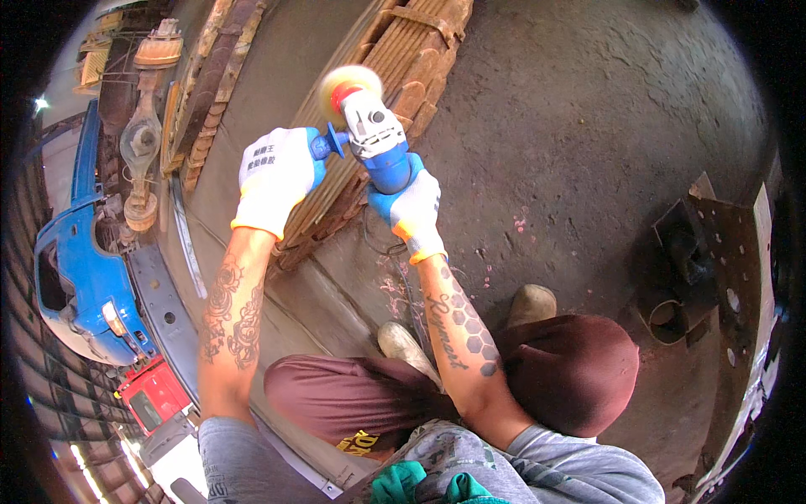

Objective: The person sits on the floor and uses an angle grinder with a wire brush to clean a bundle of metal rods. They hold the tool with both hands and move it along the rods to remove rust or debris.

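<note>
Both my hands wear white knit gloves with blue-coated fingers and orange cuffs. My left hand (pixel 277 176) is closed around the blue side handle (pixel 327 144) of a white-and-blue angle grinder (pixel 375 130). The grinder's rear body sits in the grip of my right hand (pixel 413 206). At its head a pale round disc (pixel 349 87) with a red centre looks blurred, as if spinning. Below the tool lies a long stack of rusty leaf springs (pixel 424 46), bound by a clamp. Whether the disc touches the metal I cannot tell.
Rusty leaf springs (pixel 210 105) and an axle housing (pixel 141 143) lie at far left, near a blue truck cab (pixel 92 277) and a red vehicle (pixel 157 395). A holed metal beam (pixel 730 269) stands at right. A thin cord (pixel 382 245) runs by my feet.
</note>
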Tool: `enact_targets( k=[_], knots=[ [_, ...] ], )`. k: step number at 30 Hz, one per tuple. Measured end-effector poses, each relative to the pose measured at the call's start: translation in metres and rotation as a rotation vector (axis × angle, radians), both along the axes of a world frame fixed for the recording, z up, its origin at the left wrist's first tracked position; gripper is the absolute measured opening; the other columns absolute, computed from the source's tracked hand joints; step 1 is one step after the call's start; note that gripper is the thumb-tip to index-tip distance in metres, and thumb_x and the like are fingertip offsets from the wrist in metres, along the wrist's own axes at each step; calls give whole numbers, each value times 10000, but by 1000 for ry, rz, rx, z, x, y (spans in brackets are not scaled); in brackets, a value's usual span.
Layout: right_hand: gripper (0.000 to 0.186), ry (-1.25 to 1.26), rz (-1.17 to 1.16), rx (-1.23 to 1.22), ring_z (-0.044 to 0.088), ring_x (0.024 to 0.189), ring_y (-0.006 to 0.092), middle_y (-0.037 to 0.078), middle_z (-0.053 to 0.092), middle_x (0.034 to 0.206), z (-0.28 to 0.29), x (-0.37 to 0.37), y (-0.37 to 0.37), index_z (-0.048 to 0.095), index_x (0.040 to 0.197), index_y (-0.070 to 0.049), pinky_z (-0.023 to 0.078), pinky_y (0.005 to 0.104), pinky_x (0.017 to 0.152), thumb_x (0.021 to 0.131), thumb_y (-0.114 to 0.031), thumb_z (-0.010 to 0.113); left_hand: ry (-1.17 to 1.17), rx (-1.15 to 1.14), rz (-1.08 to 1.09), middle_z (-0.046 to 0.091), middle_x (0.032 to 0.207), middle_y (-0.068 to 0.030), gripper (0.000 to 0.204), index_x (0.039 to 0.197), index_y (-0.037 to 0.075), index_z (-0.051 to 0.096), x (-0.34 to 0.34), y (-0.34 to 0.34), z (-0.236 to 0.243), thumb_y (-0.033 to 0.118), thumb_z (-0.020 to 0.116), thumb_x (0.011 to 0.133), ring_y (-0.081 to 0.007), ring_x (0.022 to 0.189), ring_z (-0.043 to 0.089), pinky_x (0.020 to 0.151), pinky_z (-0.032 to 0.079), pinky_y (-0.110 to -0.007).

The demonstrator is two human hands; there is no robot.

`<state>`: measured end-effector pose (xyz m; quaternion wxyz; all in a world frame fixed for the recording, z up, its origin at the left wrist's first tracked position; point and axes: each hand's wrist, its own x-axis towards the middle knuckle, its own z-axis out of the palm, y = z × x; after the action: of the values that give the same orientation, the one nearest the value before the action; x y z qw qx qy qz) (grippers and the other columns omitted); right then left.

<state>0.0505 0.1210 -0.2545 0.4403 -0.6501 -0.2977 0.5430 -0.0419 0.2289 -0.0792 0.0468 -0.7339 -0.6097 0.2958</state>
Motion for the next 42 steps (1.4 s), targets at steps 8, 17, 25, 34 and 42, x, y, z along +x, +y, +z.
enact_targets(
  k=[8,17,25,34,42],
  knots=[
    [490,-35,54,60,790,882,377,207,797,965,-16,-37,-27,705,1136,-90,614,452,810,720,-267,891,-22,-19,126,768,970,-218,214,946,152,779,-44,-36,-12,330,661,935,-464,942,739,855,595,-553],
    [456,-26,225,58,759,945,427,210,777,1016,-23,-85,-54,693,1132,-115,598,499,830,722,-232,853,-10,4,217,772,942,-218,248,952,144,790,-111,-79,-22,348,650,958,-451,926,751,851,597,-557],
    [447,-54,116,84,772,907,406,209,784,982,-25,-69,-39,705,1114,-100,606,472,822,728,-253,870,-46,13,178,779,986,-215,239,996,154,798,-93,-60,-28,340,653,960,-442,952,759,862,604,-549],
    [496,-84,12,72,776,891,402,205,791,985,-30,-51,-35,687,1146,-113,605,473,814,716,-260,885,-76,10,59,783,965,-192,195,985,160,791,-62,-46,-28,301,660,954,-426,932,762,837,606,-547],
    [481,-61,210,64,760,952,429,200,784,1012,-25,-93,-66,697,1168,-116,600,490,846,734,-249,855,-46,28,216,774,947,-217,206,939,127,762,-123,-98,-24,308,664,934,-442,930,754,842,600,-561]
  ],
)
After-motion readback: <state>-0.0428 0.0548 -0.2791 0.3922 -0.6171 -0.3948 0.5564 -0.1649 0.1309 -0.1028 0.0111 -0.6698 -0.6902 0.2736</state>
